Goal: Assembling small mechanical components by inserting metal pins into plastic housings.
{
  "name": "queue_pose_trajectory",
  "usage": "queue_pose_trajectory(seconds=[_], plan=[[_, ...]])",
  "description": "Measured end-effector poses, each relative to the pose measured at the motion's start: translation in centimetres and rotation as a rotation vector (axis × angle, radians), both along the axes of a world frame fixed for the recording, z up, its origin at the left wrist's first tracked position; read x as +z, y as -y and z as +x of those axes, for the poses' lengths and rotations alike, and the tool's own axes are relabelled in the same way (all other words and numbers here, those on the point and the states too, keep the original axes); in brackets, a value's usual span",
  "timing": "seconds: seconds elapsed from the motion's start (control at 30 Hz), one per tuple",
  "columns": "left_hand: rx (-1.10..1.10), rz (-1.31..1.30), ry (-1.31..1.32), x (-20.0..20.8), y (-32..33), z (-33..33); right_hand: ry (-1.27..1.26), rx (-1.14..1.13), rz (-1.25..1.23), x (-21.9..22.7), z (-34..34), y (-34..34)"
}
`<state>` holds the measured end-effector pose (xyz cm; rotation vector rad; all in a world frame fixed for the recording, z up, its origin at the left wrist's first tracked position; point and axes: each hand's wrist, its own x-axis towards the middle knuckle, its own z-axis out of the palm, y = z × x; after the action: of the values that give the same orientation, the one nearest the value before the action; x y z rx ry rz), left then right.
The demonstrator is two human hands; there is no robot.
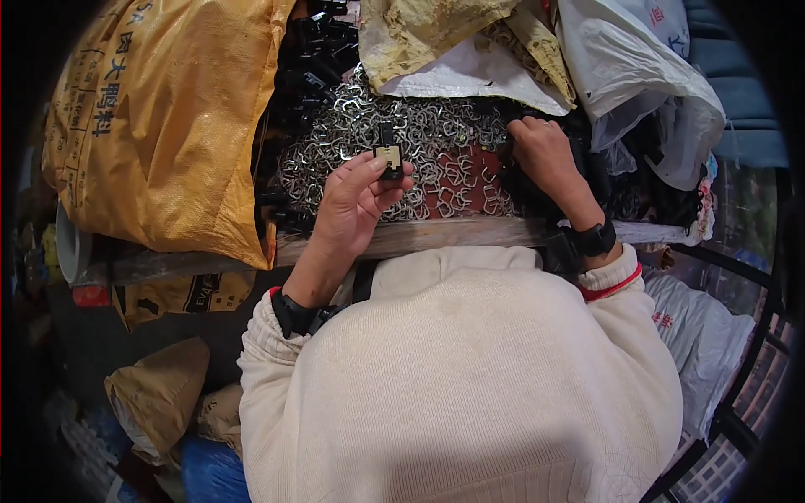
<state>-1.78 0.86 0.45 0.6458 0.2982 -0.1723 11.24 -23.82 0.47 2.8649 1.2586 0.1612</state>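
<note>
My left hand [356,197] pinches a small black plastic part [388,157] with a beige face, held above a spread of bent metal clips [369,117]. A narrow black piece sticks up from the part's far end. To the right, my right hand [545,151] is closed, its fingers curled down at the edge of a heap of black parts [521,189]. What those fingers grip, if anything, is hidden. Both wrists wear black bands.
A large orange woven sack [168,126] lies at the left of the bench. A yellowish-white sack [444,50] spills clips at the back, beside a white bag [620,67]. More black parts [310,67] lie beyond the clips. The bench's wooden front edge [470,230] runs before me.
</note>
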Motion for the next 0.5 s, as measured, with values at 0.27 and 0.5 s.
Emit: queue_pose_trajectory(seconds=[0.27, 0.5], plan=[[-0.023, 0.005, 0.006, -0.1, 0.1, 0.1, -0.97, -0.303, 0.827, 1.2, -0.5, -0.5], [-0.069, -0.012, 0.024, 0.2, 0.8, 0.6, -1.451, -0.323, 1.139, 3.0, -1.9, -2.9]])
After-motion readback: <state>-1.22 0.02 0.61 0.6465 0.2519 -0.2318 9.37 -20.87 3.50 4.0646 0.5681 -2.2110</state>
